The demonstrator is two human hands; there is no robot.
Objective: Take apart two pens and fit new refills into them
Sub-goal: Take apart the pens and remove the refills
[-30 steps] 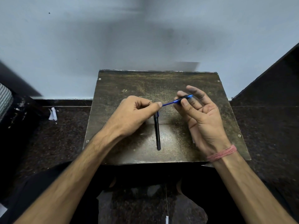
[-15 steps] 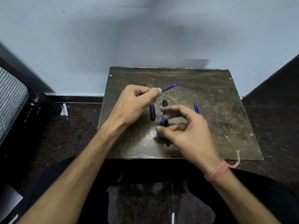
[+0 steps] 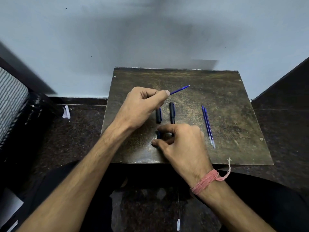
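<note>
A blue refill (image 3: 179, 89) is pinched in the left hand (image 3: 142, 106) above the table (image 3: 234, 97).
A pen part (image 3: 158, 135) is gripped by the right hand (image 3: 182, 144); two spare refills (image 3: 207, 126) lie to its right.

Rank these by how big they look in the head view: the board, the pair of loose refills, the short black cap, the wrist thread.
1. Board, by far the largest.
2. Pair of loose refills, long but very thin.
3. Wrist thread; it sits nearer the camera, so its place against the refills is unsure.
4. Short black cap, smallest.
</note>
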